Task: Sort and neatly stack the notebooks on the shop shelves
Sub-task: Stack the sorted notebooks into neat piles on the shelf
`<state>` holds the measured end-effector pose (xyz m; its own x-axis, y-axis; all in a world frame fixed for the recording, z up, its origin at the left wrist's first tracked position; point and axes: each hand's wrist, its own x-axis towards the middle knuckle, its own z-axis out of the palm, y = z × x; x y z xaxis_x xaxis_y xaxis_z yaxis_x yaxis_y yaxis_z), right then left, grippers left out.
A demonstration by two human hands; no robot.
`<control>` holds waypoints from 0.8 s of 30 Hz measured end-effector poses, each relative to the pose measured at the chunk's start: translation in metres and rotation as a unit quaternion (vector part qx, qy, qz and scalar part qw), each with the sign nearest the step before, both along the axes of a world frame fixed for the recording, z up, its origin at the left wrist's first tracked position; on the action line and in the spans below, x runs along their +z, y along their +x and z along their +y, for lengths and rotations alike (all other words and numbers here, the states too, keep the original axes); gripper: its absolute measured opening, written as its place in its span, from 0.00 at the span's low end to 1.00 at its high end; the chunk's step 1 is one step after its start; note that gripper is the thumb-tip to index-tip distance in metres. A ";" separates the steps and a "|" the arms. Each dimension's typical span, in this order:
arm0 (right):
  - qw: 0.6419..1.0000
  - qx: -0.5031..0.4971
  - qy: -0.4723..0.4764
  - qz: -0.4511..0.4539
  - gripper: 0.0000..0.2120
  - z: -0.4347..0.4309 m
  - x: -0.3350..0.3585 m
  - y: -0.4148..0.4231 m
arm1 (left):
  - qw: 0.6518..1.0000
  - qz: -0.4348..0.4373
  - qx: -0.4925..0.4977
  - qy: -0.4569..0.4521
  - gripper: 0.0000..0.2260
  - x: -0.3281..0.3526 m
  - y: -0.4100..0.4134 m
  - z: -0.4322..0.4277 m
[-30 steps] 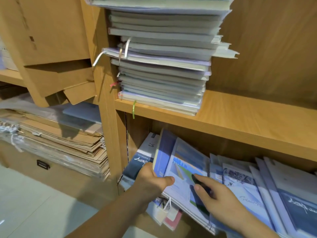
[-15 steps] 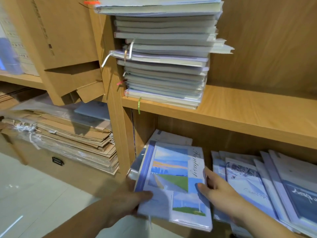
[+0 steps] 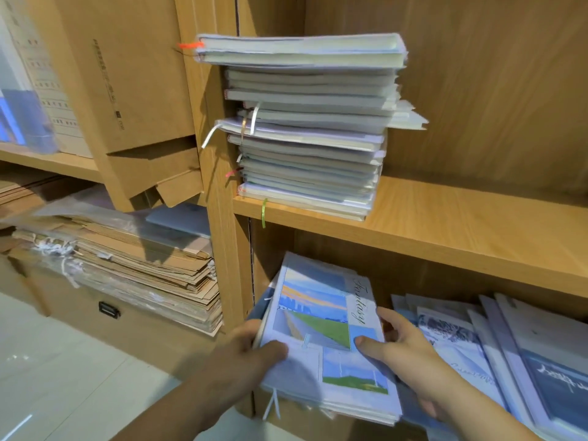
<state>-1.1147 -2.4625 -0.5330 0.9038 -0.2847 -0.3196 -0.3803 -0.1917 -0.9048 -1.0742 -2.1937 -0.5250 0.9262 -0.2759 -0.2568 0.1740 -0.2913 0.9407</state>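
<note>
Since a second ago the leaning notebooks at the left end of the lower compartment have been tipped down flat and drawn toward the person, so the "Fantasy" notebook (image 3: 324,316) now lies cover up on top of a small bundle held between both hands. The left hand (image 3: 251,348) reaches in from the lower left with the forearm angled up toward the shelf. Its thumb lies across the near left corner of the cover and its fingers curl round the bundle's left edge, clasping it. The right hand (image 3: 407,348) comes in from the lower right, thumb pressed on the cover beside the lower landscape picture, fingers wrapped behind the right edge, so it too grasps the bundle. The bundle sits between the two hands, tilted a little with its far end inside the compartment, close to the upright divider (image 3: 219,218). Its near end juts out past the shelf front, where a white ribbon bookmark (image 3: 272,405) hangs down. Just right of the right hand, a row of blue notebooks (image 3: 509,354) lies fanned and overlapping in the same compartment. On the upper shelf (image 3: 461,224) stands a tall, uneven stack of notebooks (image 3: 305,128), with coloured ribbons trailing from its left side.
</note>
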 end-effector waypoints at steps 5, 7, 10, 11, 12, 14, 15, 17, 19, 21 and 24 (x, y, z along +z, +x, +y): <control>0.990 -0.005 -0.070 -0.122 0.34 0.025 0.045 -0.061 | 0.999 -0.025 -0.024 -0.039 0.09 0.029 -0.048 0.018; 0.977 0.017 -0.157 -0.142 0.28 0.039 0.063 -0.091 | 0.997 -0.054 -0.027 -0.049 0.07 0.038 -0.075 0.029; 0.974 0.017 -0.185 -0.131 0.26 0.054 0.092 -0.133 | 0.991 -0.107 -0.026 -0.072 0.20 0.058 -0.110 0.049; 0.974 0.013 -0.181 -0.135 0.25 0.059 0.105 -0.146 | 0.989 -0.124 -0.039 -0.075 0.21 0.067 -0.119 0.056; 0.974 0.007 -0.176 -0.145 0.24 0.062 0.119 -0.158 | 0.985 -0.145 -0.051 -0.075 0.21 0.078 -0.127 0.062; 0.973 -0.007 -0.152 -0.173 0.21 0.068 0.149 -0.182 | 0.976 -0.198 -0.058 -0.073 0.23 0.104 -0.142 0.072; 0.972 -0.010 -0.137 -0.189 0.20 0.070 0.164 -0.193 | 0.971 -0.220 -0.060 -0.070 0.24 0.118 -0.148 0.077; 0.967 -0.014 -0.121 -0.222 0.19 0.074 0.194 -0.213 | 0.963 -0.253 -0.062 -0.074 0.24 0.146 -0.158 0.085; 0.960 -0.016 -0.119 -0.253 0.19 0.078 0.222 -0.229 | 0.952 -0.287 -0.069 -0.081 0.24 0.176 -0.165 0.089; 0.947 -0.029 -0.120 -0.297 0.19 0.078 0.248 -0.237 | 0.940 -0.322 -0.079 -0.082 0.26 0.208 -0.168 0.086; 0.923 -0.048 -0.117 -0.363 0.18 0.074 0.278 -0.230 | 0.924 -0.369 -0.069 -0.077 0.25 0.252 -0.158 0.076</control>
<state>-1.3450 -2.3884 -0.2555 0.8226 -0.3594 0.4406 0.2839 -0.4117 -0.8660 -1.2321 -2.1173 -0.2733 0.7866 -0.3845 0.4830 -0.5601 -0.1151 0.8204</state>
